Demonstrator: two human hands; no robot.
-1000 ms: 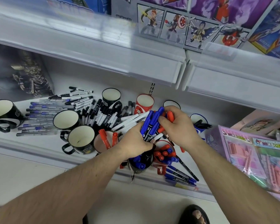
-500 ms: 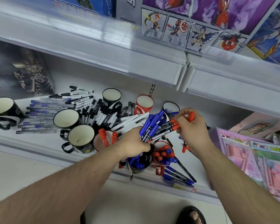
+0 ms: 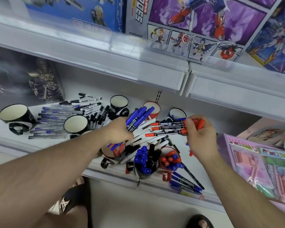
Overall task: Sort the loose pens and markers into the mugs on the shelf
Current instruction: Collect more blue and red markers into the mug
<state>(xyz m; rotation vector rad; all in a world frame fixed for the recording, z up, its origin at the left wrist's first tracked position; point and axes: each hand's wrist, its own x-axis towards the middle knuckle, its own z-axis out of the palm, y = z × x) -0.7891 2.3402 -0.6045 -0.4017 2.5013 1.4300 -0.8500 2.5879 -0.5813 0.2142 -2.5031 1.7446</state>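
Currently both hands are loaded, one colour each. Left hand is wrapped round a bundle of blue markers, caps fanned up and away toward the back of the shelf; right hand pinches a set of red markers, barrels lying roughly level and pointing left toward the other hand. Judgement: the split grip is the sort itself, with colours separated in hand so each bundle can drop into its own mug in one go.

Front of shelf, below the hands: dark mug already packed with blue caps plus a few black ones; just right of it, touching or nearly so, red mug holding red caps with some blue mixed in (not a clean sort yet). Likely destination for the red set is this red mug, being near the right hand.

Unsorted stock remains: white-barrelled pens heaped under the hands, black markers in the middle, clear blue pens laid in rows at left, loose blue markers at the front edge. Three black mugs stand unfilled at left and rear.

Progress: early to middle; most of the pile is still out.

Risk: fanned blue bundle may snag the mug rim on insertion
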